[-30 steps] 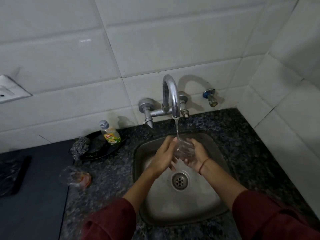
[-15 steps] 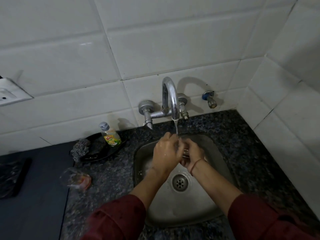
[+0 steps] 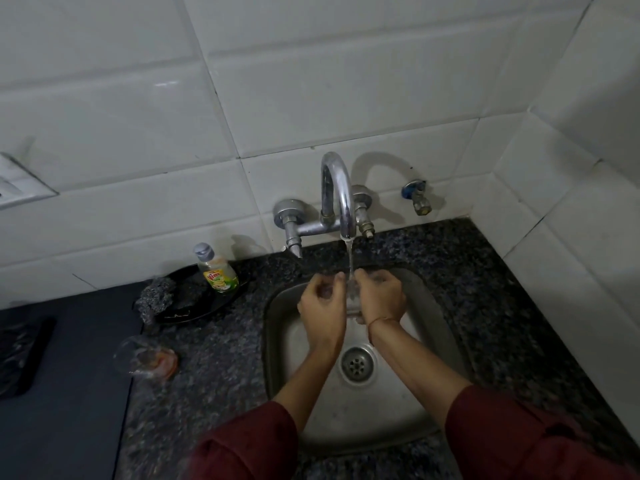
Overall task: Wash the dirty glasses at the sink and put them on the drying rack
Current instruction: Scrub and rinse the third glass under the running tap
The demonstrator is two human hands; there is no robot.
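Left hand and right hand are curling together around the glass right under the tap, water running onto it; the glass is barely showing between them.

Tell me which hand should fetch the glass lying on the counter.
Left, likely. The left hand and right hand both hold the wet glass, but the lying glass is leftward; right would reach across.

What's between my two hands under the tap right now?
A clear glass, gripped by the left hand and right hand, with the water stream falling onto it, in the head view.
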